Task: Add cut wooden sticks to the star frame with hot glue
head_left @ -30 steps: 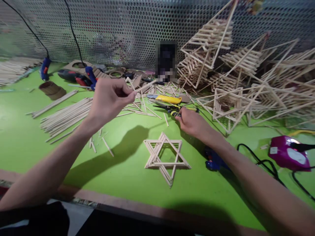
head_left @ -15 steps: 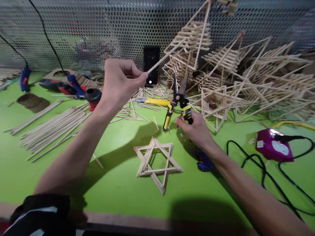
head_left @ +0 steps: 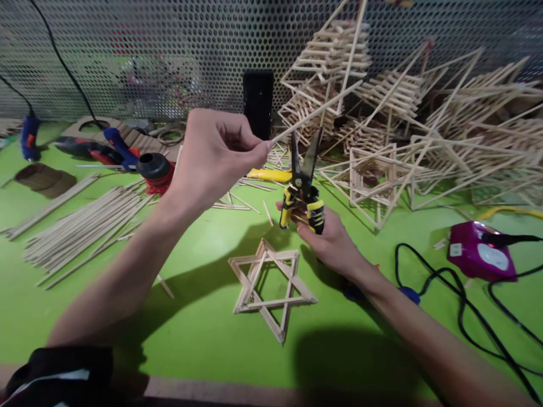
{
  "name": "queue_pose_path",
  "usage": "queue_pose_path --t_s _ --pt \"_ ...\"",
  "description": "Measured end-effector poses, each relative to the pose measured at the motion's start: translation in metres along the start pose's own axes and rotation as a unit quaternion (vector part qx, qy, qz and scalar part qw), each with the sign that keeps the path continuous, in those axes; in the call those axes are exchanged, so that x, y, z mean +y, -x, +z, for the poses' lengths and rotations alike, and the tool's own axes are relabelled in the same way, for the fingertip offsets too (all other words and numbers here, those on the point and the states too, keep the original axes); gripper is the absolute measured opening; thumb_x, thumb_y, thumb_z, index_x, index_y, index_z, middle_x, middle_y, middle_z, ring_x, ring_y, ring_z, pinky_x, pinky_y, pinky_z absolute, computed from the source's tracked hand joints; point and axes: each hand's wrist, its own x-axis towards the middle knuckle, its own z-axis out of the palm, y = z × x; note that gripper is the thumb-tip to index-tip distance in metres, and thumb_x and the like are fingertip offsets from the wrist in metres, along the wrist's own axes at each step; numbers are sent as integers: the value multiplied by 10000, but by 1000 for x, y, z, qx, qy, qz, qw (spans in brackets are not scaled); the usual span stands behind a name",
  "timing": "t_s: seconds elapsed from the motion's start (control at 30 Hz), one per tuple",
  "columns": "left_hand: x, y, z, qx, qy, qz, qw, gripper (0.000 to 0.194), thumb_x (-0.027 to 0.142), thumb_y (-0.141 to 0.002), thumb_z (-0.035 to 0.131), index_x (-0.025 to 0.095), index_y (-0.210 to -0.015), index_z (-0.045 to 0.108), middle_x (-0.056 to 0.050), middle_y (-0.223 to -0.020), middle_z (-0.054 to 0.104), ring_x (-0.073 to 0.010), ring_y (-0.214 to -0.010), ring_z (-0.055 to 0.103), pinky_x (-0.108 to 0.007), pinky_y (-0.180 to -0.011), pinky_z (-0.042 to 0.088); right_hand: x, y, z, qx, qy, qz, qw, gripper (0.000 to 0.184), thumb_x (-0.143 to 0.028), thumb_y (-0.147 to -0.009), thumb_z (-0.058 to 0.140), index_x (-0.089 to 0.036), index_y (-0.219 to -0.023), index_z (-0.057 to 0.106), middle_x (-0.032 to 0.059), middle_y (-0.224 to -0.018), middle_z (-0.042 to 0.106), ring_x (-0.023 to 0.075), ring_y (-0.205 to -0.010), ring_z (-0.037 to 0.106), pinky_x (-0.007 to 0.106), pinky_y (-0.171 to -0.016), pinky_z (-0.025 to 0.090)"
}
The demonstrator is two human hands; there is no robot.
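left hand (head_left: 212, 155) pinches thin wooden stick (head_left: 316, 110), centre frame | right hand (head_left: 326, 237) grips yellow-handled snips (head_left: 302, 183), blades parted, upright, just below stick | stick star (head_left: 269, 288) lower centre on green table (head_left: 203, 333)

Two hands are in view: the left hand (head_left: 214, 152) pinches one thin wooden stick (head_left: 316, 110), and the right hand (head_left: 328, 240) grips one pair of yellow-handled snips (head_left: 302, 186). One star-shaped stick frame (head_left: 269, 288) lies on the green table (head_left: 203, 333). Two blue glue guns (head_left: 29, 135) lie at the far left, one purple device (head_left: 481, 257) at the right, one yellow utility knife (head_left: 267, 174) and one black phone (head_left: 257, 102) farther back. The loose sticks (head_left: 80, 226) and stacked frames (head_left: 382, 118) are too many to count.
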Motion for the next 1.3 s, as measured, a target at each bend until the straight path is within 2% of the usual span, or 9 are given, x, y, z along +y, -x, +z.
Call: queue_pose_path --t_s 0.23,0.43,0.6,0.77,0.97,1.13,1.3 --pt "5 3 9 -43 -7 -39 998 238 190 -730 749 180 -542 603 -19 -583 589 -128 -587 504 -278 -485 325 -5 0 7 8 37 -15 999 502 -111 -741 547 -174 -1232 629 113 -1213 688 273 -1147 617 484 -1048 455" --pt "8 7 12 -74 -39 -50 995 211 163 -738 700 140 -550 608 -11 -581 556 -102 -548 469 -245 -482 297 -7 0 9 3 49 -23 999 561 -87 -719 522 -160 -1266 617 106 -1196 689 236 -991 636 459 -1002 474" --pt "13 7 11 -102 -91 -79 988 153 152 -754 672 110 -613 631 0 -620 555 -81 -566 464 -218 -505 307 -10 -1 8 2 53 -22 998 547 -82 -714 509 -147 -1245 621 103 -1167 685 229 -977 626 423 -959 484" --pt "16 6 10 -125 -132 -90 979 207 219 -809 656 112 -639 605 -6 -651 540 -79 -588 452 -225 -520 318 -11 0 8 2 53 -8 999 535 -83 -716 510 -166 -1232 620 76 -1106 686 205 -882 606 412 -934 488" --pt "16 7 10 -150 -197 -66 967 242 221 -883 597 102 -675 562 16 -685 488 -69 -644 469 -224 -598 334 -10 0 8 -3 45 -6 999 517 -93 -724 513 -165 -1226 613 80 -1119 672 212 -937 605 386 -923 480" --pt "17 9 10 -158 -212 -72 962 232 232 -902 564 94 -715 562 19 -707 468 -78 -683 479 -232 -637 338 -14 -1 7 0 65 7 998 486 -119 -710 519 -160 -1181 633 57 -950 654 206 -833 574 401 -888 486" --pt "19 9 10 -141 -204 -67 966 241 236 -864 583 121 -654 554 18 -660 450 -77 -614 449 -224 -574 300 -18 -1 7 -1 74 13 997 469 -126 -709 512 -161 -1158 643 36 -839 603 228 -867 589 406 -866 493"
